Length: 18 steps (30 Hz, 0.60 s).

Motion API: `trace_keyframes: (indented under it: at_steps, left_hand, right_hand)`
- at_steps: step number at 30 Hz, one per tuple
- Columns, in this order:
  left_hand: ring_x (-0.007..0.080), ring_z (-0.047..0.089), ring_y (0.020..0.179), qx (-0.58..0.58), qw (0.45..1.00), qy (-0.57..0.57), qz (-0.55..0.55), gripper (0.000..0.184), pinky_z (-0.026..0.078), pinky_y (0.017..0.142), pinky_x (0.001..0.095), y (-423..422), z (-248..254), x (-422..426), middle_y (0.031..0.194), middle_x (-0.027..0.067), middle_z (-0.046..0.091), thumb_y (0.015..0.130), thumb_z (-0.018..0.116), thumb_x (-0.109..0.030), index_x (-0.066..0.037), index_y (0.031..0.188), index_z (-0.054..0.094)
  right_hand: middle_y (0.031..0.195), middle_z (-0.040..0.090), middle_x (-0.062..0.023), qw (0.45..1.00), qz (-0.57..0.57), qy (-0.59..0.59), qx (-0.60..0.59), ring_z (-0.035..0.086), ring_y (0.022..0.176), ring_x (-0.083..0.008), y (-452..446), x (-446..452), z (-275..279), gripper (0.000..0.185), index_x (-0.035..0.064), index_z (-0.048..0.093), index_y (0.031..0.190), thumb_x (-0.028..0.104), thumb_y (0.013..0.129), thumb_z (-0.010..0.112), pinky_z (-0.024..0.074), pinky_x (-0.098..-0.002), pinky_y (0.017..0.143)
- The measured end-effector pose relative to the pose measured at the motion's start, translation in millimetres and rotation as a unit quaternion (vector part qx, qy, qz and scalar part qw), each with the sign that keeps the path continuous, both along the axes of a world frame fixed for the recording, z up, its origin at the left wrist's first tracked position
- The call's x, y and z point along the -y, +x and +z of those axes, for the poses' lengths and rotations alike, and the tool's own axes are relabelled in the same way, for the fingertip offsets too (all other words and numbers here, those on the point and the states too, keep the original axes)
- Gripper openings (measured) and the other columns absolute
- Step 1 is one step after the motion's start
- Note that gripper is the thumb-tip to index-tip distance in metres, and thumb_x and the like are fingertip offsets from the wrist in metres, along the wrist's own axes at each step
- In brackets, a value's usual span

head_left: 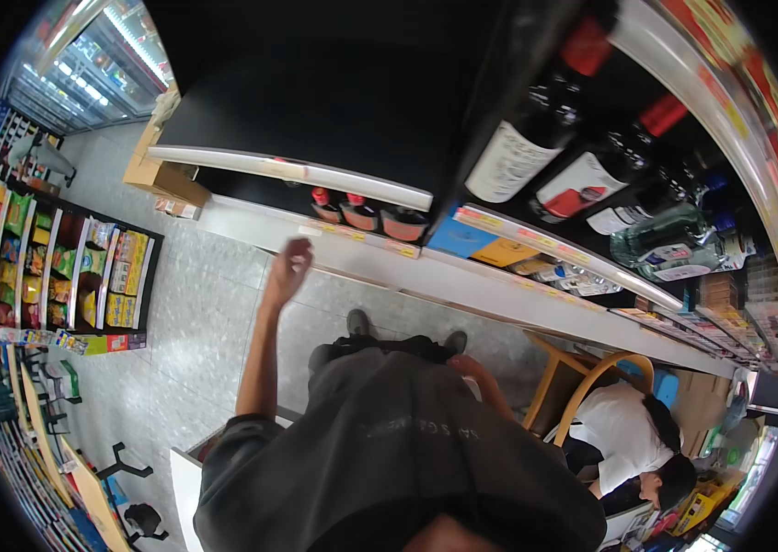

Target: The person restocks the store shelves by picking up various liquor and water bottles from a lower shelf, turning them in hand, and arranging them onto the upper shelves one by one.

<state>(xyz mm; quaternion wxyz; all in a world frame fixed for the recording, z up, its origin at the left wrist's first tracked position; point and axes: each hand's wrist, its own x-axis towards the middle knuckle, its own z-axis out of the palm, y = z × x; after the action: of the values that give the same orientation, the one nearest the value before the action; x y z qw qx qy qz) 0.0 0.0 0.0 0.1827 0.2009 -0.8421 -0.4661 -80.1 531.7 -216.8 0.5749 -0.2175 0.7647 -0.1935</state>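
My left hand is stretched forward over the floor, near the front of the low shelf. Its fingers are loosely bent and apart, and I see nothing in them. Several dark bottles with red caps stand on that shelf, just beyond the hand. My right hand is low beside my right thigh, partly hidden by my dark shirt. Something white shows by it, but whether the hand grips it I cannot make out.
Wine bottles line the shelf at the upper right. A black shelf board lies ahead. A person in a white top sits bent over beside a wooden chair at my right. A snack rack and a cardboard box are at left.
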Motion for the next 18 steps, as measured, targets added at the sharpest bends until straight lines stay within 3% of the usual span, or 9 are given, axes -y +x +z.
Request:
trace_keyframes:
  at_steps: [2, 3, 5, 7, 8, 11, 12, 14, 18]
  left_hand:
    - [0.0179, 0.059, 0.104, -0.041, 0.994, 0.078, 0.071, 0.039, 0.052, 0.080, 0.0296, -19.8, 13.5, -15.7, 0.109, 0.0125, 0.062, 0.087, 0.067, -0.014, 0.000, 0.120, 0.051]
    - [0.0169, 0.057, 0.107, -0.058, 0.996, 0.015, 0.068, 0.039, 0.052, 0.080, 0.0290, 20.0, 42.4, 102.0, 0.111, 0.0113, 0.060, 0.087, 0.068, -0.014, -0.001, 0.119, 0.051]
    - [0.0164, 0.055, 0.110, -0.075, 0.989, 0.035, 0.123, 0.041, 0.051, 0.083, 0.0299, -14.9, 64.7, 111.1, 0.114, 0.0099, 0.058, 0.087, 0.068, -0.014, -0.001, 0.121, 0.049]
    - [0.0160, 0.057, 0.104, -0.214, 0.959, 0.172, 0.066, 0.033, 0.050, 0.084, 0.0319, -57.3, 45.9, 141.4, 0.106, 0.0081, 0.061, 0.086, 0.067, -0.014, -0.001, 0.113, 0.055]
    - [0.0160, 0.057, 0.104, -0.209, 0.960, 0.176, 0.060, 0.033, 0.050, 0.084, 0.0319, -68.6, 45.4, 158.2, 0.106, 0.0081, 0.061, 0.086, 0.067, -0.014, -0.001, 0.113, 0.055]
    - [0.0212, 0.062, 0.095, -0.009, 0.987, -0.155, -0.047, 0.020, 0.050, 0.082, 0.0354, -93.3, 40.7, 191.1, 0.095, 0.0093, 0.065, 0.084, 0.067, -0.011, 0.000, 0.100, 0.062]
    - [0.0215, 0.062, 0.094, -0.002, 0.986, -0.163, -0.047, 0.019, 0.050, 0.082, 0.0354, -101.4, 33.9, 196.1, 0.095, 0.0095, 0.065, 0.084, 0.066, -0.011, 0.000, 0.099, 0.063]
    - [0.0220, 0.062, 0.094, 0.004, 0.986, -0.164, -0.042, 0.018, 0.049, 0.081, 0.0355, -116.1, 20.7, 198.0, 0.094, 0.0099, 0.065, 0.083, 0.066, -0.010, 0.000, 0.098, 0.063]
    - [0.0229, 0.063, 0.092, 0.008, 0.986, -0.166, -0.019, 0.016, 0.049, 0.081, 0.0358, -134.3, 0.9, 191.6, 0.092, 0.0107, 0.066, 0.083, 0.066, -0.010, 0.000, 0.096, 0.064]
  right_hand:
    - [0.085, 0.068, -0.0172, 0.986, 0.087, -0.103, -0.096, 0.067, 0.084, -0.0226, -11.9, -30.8, 8.6, 0.027, 0.0060, 0.069, 0.089, 0.029, 0.085, 0.057, 0.0522, -0.0344, 0.069]
    - [0.085, 0.068, -0.0172, 0.982, 0.074, -0.157, -0.069, 0.067, 0.084, -0.0226, 57.3, 92.8, -5.9, 0.027, 0.0060, 0.069, 0.089, 0.029, 0.085, 0.057, 0.0522, -0.0344, 0.069]
    - [0.070, 0.066, -0.0111, 0.989, -0.144, -0.034, -0.015, 0.064, 0.065, -0.0184, 48.8, 89.1, 28.0, 0.026, 0.0040, 0.067, 0.080, 0.025, 0.085, 0.054, 0.0502, -0.0326, 0.058]
    - [0.067, 0.065, -0.0095, 0.978, -0.193, -0.032, -0.065, 0.062, 0.061, -0.0166, 53.9, 86.7, 34.8, 0.026, 0.0037, 0.067, 0.077, 0.024, 0.085, 0.053, 0.0486, -0.0320, 0.054]
    - [0.065, 0.064, -0.0078, 0.966, -0.232, -0.034, -0.107, 0.060, 0.057, -0.0148, 63.6, 85.2, 36.6, 0.026, 0.0035, 0.066, 0.074, 0.023, 0.084, 0.052, 0.0471, -0.0315, 0.051]
    - [0.071, 0.066, -0.0073, 0.959, -0.266, -0.076, -0.054, 0.062, 0.061, -0.0146, 75.4, 82.0, 43.3, 0.025, 0.0053, 0.067, 0.081, 0.026, 0.087, 0.053, 0.0465, -0.0289, 0.051]
    - [0.071, 0.066, -0.0073, 0.957, -0.273, -0.074, -0.058, 0.062, 0.061, -0.0146, 80.8, 85.6, 48.2, 0.025, 0.0053, 0.067, 0.081, 0.026, 0.087, 0.053, 0.0465, -0.0289, 0.051]
    - [0.081, 0.069, -0.0066, 0.846, -0.528, -0.017, 0.073, 0.065, 0.069, -0.0153, 101.4, 92.7, 56.0, 0.027, 0.0054, 0.066, 0.094, 0.029, 0.091, 0.053, 0.0470, -0.0267, 0.053]
    - [0.085, 0.069, -0.0060, 0.812, -0.550, -0.189, 0.049, 0.063, 0.070, -0.0135, 139.2, 89.0, 1.9, 0.032, 0.0019, 0.065, 0.103, 0.031, 0.092, 0.056, 0.0475, -0.0253, 0.058]
